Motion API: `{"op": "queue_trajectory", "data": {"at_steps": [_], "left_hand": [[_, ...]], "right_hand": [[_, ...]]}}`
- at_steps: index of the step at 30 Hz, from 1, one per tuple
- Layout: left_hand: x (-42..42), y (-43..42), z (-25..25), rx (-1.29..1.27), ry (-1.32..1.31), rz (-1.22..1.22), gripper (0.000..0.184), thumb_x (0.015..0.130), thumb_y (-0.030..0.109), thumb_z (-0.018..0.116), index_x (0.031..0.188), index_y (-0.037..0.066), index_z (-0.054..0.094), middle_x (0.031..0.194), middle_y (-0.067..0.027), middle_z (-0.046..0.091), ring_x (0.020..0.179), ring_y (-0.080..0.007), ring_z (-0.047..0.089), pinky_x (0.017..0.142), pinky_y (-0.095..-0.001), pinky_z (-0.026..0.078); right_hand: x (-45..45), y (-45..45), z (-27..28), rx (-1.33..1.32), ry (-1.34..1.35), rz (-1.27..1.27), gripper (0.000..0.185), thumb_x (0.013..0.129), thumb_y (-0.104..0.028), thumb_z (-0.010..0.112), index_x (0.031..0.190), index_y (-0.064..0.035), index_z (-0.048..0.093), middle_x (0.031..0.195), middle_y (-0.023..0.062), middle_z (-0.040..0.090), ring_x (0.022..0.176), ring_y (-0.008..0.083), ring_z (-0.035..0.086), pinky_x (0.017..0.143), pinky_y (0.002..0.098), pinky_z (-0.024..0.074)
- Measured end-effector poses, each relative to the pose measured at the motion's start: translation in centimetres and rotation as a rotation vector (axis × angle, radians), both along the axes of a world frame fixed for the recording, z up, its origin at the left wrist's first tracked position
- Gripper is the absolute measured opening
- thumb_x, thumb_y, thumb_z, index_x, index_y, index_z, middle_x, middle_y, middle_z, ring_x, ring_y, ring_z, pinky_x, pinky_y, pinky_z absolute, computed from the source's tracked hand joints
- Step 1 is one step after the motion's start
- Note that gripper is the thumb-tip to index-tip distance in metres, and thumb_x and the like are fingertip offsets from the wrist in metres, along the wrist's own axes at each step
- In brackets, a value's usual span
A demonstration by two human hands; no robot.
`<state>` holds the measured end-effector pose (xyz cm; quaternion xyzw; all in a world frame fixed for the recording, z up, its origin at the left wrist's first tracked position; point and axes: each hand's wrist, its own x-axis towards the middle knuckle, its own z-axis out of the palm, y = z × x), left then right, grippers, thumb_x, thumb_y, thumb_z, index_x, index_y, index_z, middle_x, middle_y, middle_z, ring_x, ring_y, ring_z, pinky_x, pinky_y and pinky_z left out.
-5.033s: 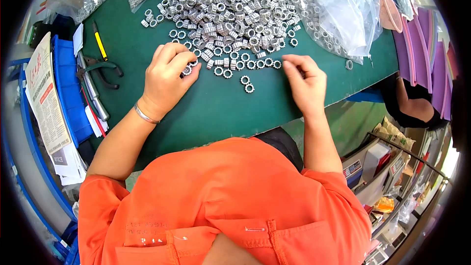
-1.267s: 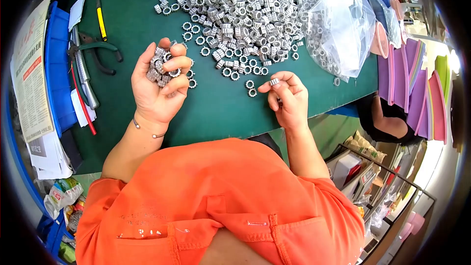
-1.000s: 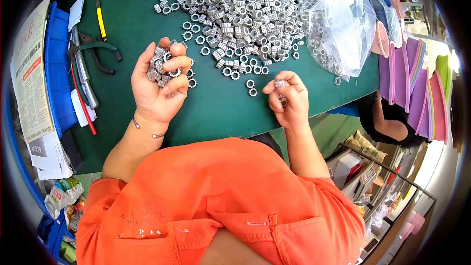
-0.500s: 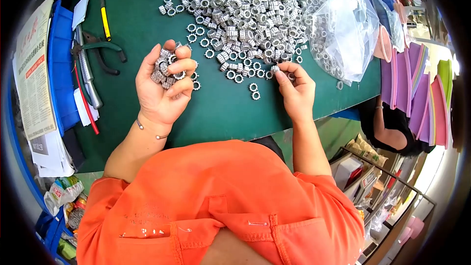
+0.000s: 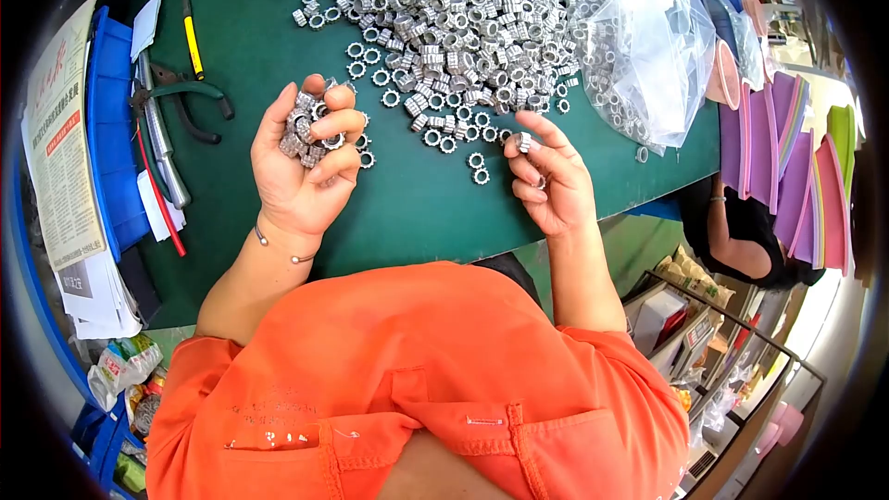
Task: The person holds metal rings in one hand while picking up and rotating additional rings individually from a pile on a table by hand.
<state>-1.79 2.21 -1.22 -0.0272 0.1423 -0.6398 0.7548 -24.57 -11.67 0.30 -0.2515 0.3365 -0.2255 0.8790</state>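
- Cupping a clutch of toothed metal rings (image 5: 308, 134), the left hand (image 5: 301, 187) sits at ten o'clock in the head view, palm upward, fingers half curled around its load
- Over at two o'clock, the right hand (image 5: 557, 181) has thumb and fingertips nearly closed, pinching a single ring (image 5: 523, 142), its lower fingers curled in
- Up at twelve o'clock, a big heap (image 5: 454, 37) of the same rings spreads over the green table (image 5: 407, 218)
- Near the right hand, toward one o'clock, two loose rings (image 5: 478, 168) lie touching
- Between one and two o'clock, a clear plastic bag (image 5: 648, 65) holds more rings
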Motion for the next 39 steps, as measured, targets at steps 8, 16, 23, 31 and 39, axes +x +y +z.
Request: {"op": "queue_trajectory", "data": {"at_steps": [8, 16, 23, 31, 39], "left_hand": [[0.0, 0.0, 0.0, 0.000, 0.020, 0.001, 0.019, 0.089, 0.020, 0.049, 0.097, 0.004, 0.055, 0.089, -0.0060, 0.046, 0.071, -0.0111, 0.046, 0.038, -0.0215, 0.032], [0.0, 0.0, 0.1, 0.008, 0.017, -0.001, 0.019, 0.089, 0.020, 0.048, 0.097, 0.004, 0.055, 0.089, -0.0058, 0.046, 0.070, -0.0106, 0.046, 0.038, -0.0214, 0.032], [0.0, -0.1, 0.1, -0.002, 0.016, 0.001, 0.019, 0.089, 0.020, 0.049, 0.097, 0.004, 0.055, 0.088, -0.0057, 0.045, 0.070, -0.0105, 0.046, 0.038, -0.0214, 0.032], [0.1, -0.1, 0.0, -0.002, 0.023, 0.001, 0.019, 0.089, 0.019, 0.049, 0.097, 0.004, 0.055, 0.089, -0.0062, 0.046, 0.071, -0.0109, 0.047, 0.038, -0.0215, 0.032], [0.2, -0.1, 0.0, 0.005, 0.038, -0.008, 0.019, 0.088, 0.021, 0.049, 0.094, 0.006, 0.058, 0.089, -0.0076, 0.049, 0.070, -0.0119, 0.047, 0.038, -0.0210, 0.034]], "right_hand": [[-0.4, -0.2, -0.6, 0.056, -0.032, 0.046, 0.017, 0.087, -0.004, 0.044, 0.102, 0.0009, 0.052, 0.082, 0.0167, 0.058, 0.048, 0.0077, 0.038, 0.035, 0.0174, 0.0293], [-0.3, -0.1, -0.5, 0.065, -0.016, 0.041, 0.014, 0.088, -0.009, 0.040, 0.097, -0.0014, 0.047, 0.081, 0.0257, 0.061, 0.039, 0.0126, 0.037, 0.033, 0.0214, 0.0294], [-0.5, -0.1, -0.3, 0.042, -0.107, 0.036, 0.013, 0.087, -0.012, 0.042, 0.091, -0.0027, 0.050, 0.077, 0.0238, 0.061, 0.039, 0.0144, 0.040, 0.034, 0.0213, 0.0296], [1.3, 0.4, -0.6, -1.471, 0.921, 0.161, 0.020, 0.070, -0.004, 0.070, 0.089, -0.0012, 0.063, 0.068, 0.0073, 0.054, 0.060, 0.0159, 0.054, 0.056, 0.0276, 0.0452], [0.3, 0.3, -1.1, -1.172, 0.607, 0.150, 0.013, 0.075, -0.002, 0.066, 0.087, -0.0012, 0.061, 0.079, 0.0057, 0.060, 0.059, 0.0113, 0.052, 0.050, 0.0241, 0.0427]]}}
